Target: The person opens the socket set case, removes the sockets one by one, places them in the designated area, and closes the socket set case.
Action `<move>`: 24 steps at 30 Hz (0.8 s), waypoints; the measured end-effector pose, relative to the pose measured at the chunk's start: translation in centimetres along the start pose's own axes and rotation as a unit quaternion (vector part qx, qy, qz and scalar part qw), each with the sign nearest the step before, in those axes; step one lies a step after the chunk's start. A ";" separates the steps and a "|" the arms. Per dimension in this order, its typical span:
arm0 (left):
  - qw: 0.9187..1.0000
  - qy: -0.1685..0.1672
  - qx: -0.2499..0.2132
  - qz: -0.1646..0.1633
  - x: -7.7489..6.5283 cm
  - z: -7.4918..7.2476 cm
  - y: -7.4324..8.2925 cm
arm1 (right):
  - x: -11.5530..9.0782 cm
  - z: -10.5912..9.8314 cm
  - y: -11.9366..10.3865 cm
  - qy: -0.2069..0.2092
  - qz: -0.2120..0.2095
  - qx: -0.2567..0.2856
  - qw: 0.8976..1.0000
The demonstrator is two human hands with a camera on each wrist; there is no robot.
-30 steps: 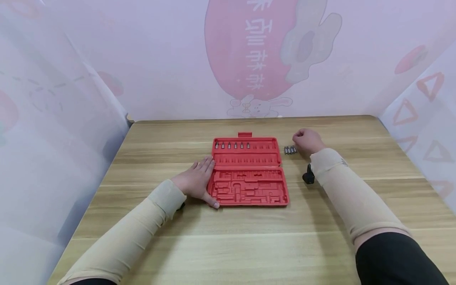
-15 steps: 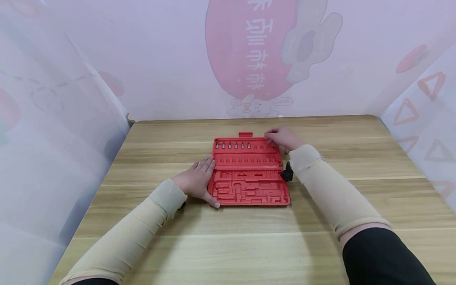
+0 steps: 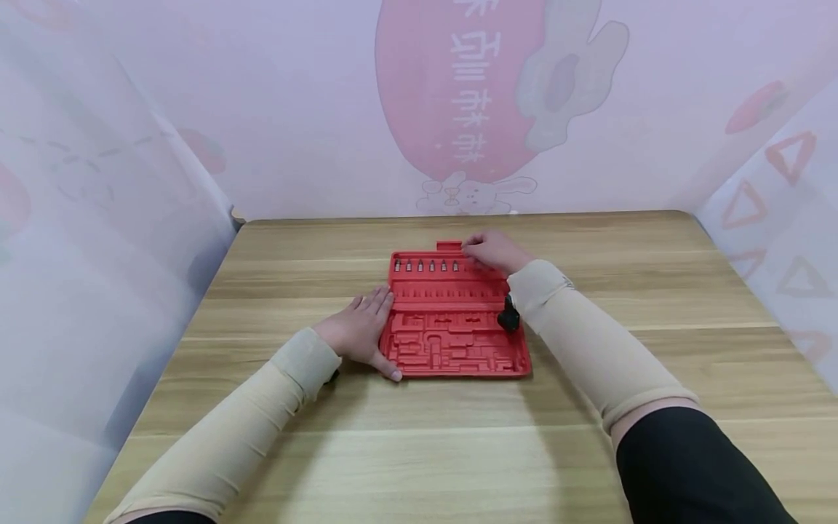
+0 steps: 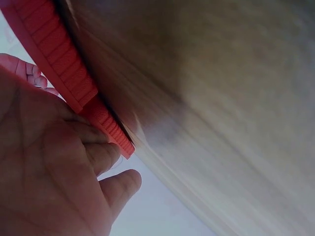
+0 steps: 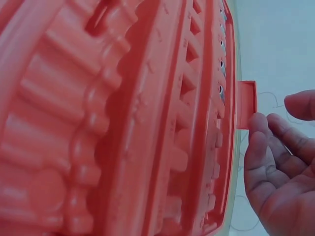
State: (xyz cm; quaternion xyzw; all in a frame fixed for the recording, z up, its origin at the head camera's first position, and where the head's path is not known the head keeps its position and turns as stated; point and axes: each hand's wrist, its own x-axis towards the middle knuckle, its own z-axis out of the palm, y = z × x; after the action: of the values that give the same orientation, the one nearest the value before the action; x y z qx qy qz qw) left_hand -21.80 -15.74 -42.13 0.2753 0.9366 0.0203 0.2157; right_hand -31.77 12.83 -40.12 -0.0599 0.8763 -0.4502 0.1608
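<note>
Leftward from the case's right end, the right hand (image 3: 494, 252) has moved in over the past half second, its fingers now above the far rim of the red case (image 3: 458, 374), close by the latch (image 3: 449, 246). The left hand (image 3: 362, 324) has not shifted: it braces the case's left edge, fingers spread along the side, thumb at the near corner.

The case lies open and flat on the table (image 3: 419, 466), in front of the person. Six bits (image 3: 432, 266) sit side by side in its far row, at the left end, each with its long axis running away from the person, the row itself running left to right. The key relation, by the look of it: the last filled slot lies just left of the right fingers, with the next slots to the right under or beside that hand. The right hand is much the nearer of the two to that spot.

The right fingers are bent, and the right wrist view shows the thumb standing off from them; whether a bit is pinched there cannot be told. The loose bits glimpsed earlier beside the case no longer show; the right sleeve (image 3: 609, 349) covers that area.
</note>
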 end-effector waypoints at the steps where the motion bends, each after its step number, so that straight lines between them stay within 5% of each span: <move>1: 1.000 0.001 0.000 0.001 0.0 0.0 0.0 | 0.1 0.1 -0.1 0.002 0.000 -0.005 1.000; 24: 1.000 0.004 0.011 0.003 -0.2 -0.1 0.1 | 1.8 2.1 0.2 -0.002 0.028 -0.020 0.999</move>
State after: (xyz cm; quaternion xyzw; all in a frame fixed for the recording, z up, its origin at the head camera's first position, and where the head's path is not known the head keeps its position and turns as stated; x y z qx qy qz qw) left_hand -21.68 -15.74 -41.97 0.2802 0.9368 0.0122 0.2089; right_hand -32.74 10.91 -41.80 -0.0392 0.8860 -0.4282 0.1736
